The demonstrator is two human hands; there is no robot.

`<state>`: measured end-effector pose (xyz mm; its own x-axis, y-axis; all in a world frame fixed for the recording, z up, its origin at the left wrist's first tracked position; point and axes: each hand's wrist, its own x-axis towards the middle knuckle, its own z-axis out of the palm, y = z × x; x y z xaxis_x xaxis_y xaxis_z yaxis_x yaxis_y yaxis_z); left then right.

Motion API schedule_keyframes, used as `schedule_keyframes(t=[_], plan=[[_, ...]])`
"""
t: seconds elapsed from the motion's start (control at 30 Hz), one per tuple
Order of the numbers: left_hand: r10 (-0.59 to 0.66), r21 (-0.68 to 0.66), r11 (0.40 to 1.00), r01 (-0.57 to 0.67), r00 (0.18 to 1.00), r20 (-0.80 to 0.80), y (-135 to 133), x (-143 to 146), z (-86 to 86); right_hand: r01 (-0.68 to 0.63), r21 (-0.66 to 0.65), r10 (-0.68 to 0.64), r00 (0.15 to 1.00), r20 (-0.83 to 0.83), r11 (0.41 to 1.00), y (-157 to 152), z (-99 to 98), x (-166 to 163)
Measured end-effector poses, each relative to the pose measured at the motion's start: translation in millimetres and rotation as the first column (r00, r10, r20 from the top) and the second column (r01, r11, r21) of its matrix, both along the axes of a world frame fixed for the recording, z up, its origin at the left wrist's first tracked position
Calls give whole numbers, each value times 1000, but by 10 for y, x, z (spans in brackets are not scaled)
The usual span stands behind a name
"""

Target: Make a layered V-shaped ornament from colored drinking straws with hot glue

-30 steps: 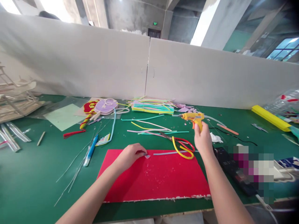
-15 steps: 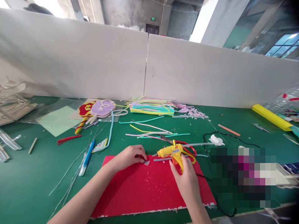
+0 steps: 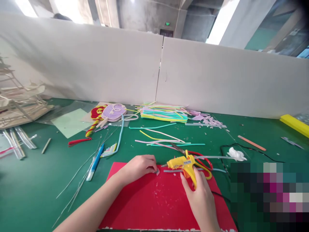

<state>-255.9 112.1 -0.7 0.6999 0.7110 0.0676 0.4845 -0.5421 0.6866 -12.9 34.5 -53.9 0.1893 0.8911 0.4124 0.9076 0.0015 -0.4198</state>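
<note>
My right hand (image 3: 202, 197) grips the handle of a yellow hot glue gun (image 3: 183, 164), whose nozzle points left over the red mat (image 3: 156, 206). My left hand (image 3: 140, 167) rests on the mat's upper edge, its fingertips pinching a small pale piece (image 3: 157, 172) just left of the nozzle. A grey-blue strip (image 3: 172, 170) lies on the mat under the gun. Scissors with red and yellow handles (image 3: 200, 161) lie right behind the gun.
Loose coloured strips (image 3: 164, 137) and a stacked bundle (image 3: 164, 113) lie behind the mat on the green table (image 3: 36, 180). A blue pen (image 3: 95, 161) and thin wires lie to the left, a purple and red craft piece (image 3: 108, 112) farther back. A white partition (image 3: 154, 71) closes the back.
My right hand brought the glue gun from the back right down to the mat and now holds its nozzle close to the small piece. The left hand has stayed pinching that piece.
</note>
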Motion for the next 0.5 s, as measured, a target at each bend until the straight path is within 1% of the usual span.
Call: schedule_keyframes(t=[0.17,0.27,0.5], plan=[[14,-10,1000,-14,1000,22,-2,0,0,51,-54,-54,997,-55,997,-16,13,1],[9,-26,1000,-8,998,61,19,0,-24,58,-62,-62,995,-79,996,-20,28,0],[26,-48,999,-19,988,150,56,-27,-91,-5,35,5,1000,-16,999,-16,45,13]])
